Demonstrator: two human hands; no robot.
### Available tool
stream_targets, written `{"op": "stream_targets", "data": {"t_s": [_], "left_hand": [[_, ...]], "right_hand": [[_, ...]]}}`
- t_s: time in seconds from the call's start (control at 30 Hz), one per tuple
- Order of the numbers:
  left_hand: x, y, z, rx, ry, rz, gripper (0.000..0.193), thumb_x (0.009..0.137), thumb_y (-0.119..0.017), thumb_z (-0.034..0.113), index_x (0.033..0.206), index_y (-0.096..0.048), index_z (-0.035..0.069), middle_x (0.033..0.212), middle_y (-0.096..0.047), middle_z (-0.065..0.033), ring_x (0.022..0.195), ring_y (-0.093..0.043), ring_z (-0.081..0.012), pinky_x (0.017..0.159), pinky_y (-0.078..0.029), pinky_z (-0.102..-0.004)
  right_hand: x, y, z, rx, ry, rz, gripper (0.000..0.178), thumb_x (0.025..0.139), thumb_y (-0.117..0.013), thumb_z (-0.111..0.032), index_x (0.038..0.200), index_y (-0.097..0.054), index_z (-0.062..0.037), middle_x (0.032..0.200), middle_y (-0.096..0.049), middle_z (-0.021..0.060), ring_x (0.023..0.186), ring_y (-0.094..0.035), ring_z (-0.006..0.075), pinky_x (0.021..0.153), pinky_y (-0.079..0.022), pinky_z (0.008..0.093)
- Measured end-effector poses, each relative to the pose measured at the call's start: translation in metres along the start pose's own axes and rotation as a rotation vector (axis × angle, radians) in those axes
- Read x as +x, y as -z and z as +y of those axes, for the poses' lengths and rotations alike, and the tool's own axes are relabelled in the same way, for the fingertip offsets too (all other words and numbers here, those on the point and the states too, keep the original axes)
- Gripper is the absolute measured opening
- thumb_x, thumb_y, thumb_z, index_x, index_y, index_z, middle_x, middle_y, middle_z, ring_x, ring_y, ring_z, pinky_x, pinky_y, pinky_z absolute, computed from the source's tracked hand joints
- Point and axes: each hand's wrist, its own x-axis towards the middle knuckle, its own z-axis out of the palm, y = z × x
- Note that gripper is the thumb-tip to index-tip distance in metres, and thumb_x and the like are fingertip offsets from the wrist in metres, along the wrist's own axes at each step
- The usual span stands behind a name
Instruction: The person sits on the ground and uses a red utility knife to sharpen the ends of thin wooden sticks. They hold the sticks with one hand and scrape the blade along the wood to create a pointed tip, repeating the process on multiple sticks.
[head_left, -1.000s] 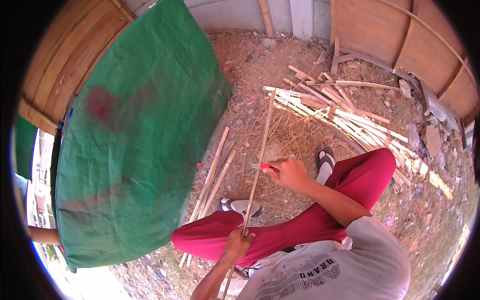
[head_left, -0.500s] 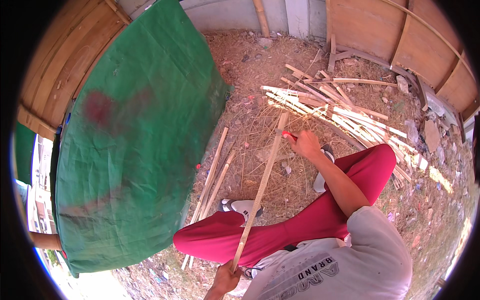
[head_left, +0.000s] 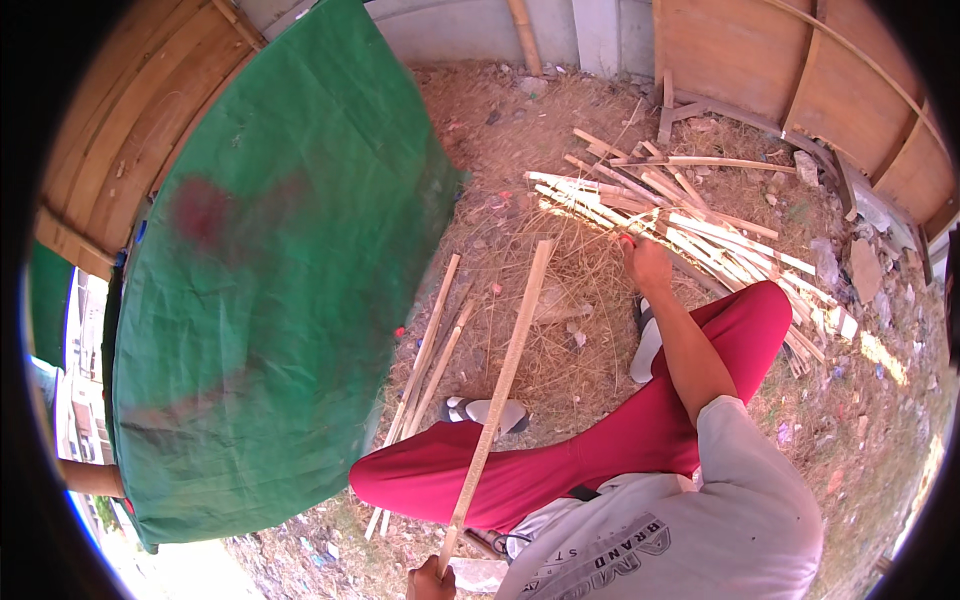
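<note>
My left hand (head_left: 431, 579) is closed around the lower end of a long, flat bamboo strip (head_left: 497, 402). The strip slants up and away from me across my leg, its far end free above the ground. My right hand (head_left: 650, 264) is wrapped round a red-handled knife (head_left: 627, 241), held out to the right of the strip's far end and apart from it. The knife's blade is hard to make out against the straw. Thin shavings (head_left: 575, 285) lie scattered on the ground below.
A pile of split bamboo strips (head_left: 690, 225) lies ahead on the right. Several more strips (head_left: 428, 345) lie by my left foot, beside a hanging green tarp (head_left: 270, 270). Wooden panels (head_left: 750, 60) and a pale wall (head_left: 470, 35) enclose the far side.
My right hand has moved right with the knife, off the strip. My left hand has drawn lower and left, and the strip's far end has shifted slightly left and nearer.
</note>
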Motion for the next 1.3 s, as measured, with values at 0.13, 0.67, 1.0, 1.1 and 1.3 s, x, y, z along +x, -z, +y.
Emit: {"op": "stream_targets", "data": {"t_s": [0.13, 0.67, 1.0, 1.1, 1.3], "left_hand": [[0.002, -0.017, -0.017, 0.125, 0.083, 0.287, 0.015, 0.091, -0.058, 0.012, 0.095, -0.060, -0.002, 0.077, -0.063, -0.0251, 0.077, -0.062, -0.0461, 0.068, -0.049, -0.0533], [0.105, -0.019, 0.080, -0.622, 0.001, 0.059, 0.029, 0.088, -0.071, 0.012, 0.072, -0.048, 0.005, 0.057, -0.046, 0.0006, 0.055, -0.042, -0.0060, 0.048, -0.035, -0.0288], [0.171, -0.025, 0.114, -0.678, -0.127, 0.034, 0.033, 0.088, -0.071, 0.013, 0.071, -0.043, 0.007, 0.060, -0.043, 0.0015, 0.060, -0.038, -0.0079, 0.052, -0.035, -0.0293], [0.182, -0.008, 0.136, -0.762, -0.024, -0.058, 0.033, 0.088, -0.070, 0.013, 0.072, -0.043, 0.007, 0.061, -0.043, 0.0009, 0.062, -0.039, -0.0086, 0.054, -0.036, -0.0300], [0.190, -0.011, 0.135, -0.671, -0.129, -0.021, 0.030, 0.087, -0.068, 0.013, 0.073, -0.043, 0.005, 0.063, -0.046, -0.0038, 0.062, -0.043, -0.0133, 0.058, -0.039, -0.0342]], "right_hand": [[-0.006, -0.004, 0.004, -0.205, 0.101, -0.009, 0.032, 0.092, -0.062, -0.031, 0.094, -0.074, -0.0015, 0.095, -0.072, 0.0232, 0.091, -0.071, 0.0384, 0.076, -0.057, 0.0497], [-0.114, 0.085, -0.090, 0.660, 0.573, -0.253, 0.037, 0.096, -0.065, -0.037, 0.105, -0.075, -0.0027, 0.067, -0.067, 0.0169, 0.053, -0.062, 0.0257, 0.055, -0.050, 0.0374], [-0.191, 0.067, -0.098, 0.533, 1.018, -0.432, 0.038, 0.093, -0.066, -0.041, 0.099, -0.077, -0.0046, 0.077, -0.071, 0.0154, 0.061, -0.068, 0.0323, 0.056, -0.055, 0.0402], [-0.192, 0.073, -0.102, 0.522, 0.981, -0.428, 0.037, 0.092, -0.067, -0.041, 0.099, -0.077, -0.0057, 0.075, -0.071, 0.0142, 0.058, -0.067, 0.0314, 0.054, -0.054, 0.0398], [-0.188, 0.073, -0.103, 0.436, 1.003, -0.372, 0.036, 0.092, -0.068, -0.041, 0.097, -0.078, -0.0071, 0.073, -0.070, 0.0116, 0.056, -0.066, 0.0296, 0.050, -0.052, 0.0394]]}}
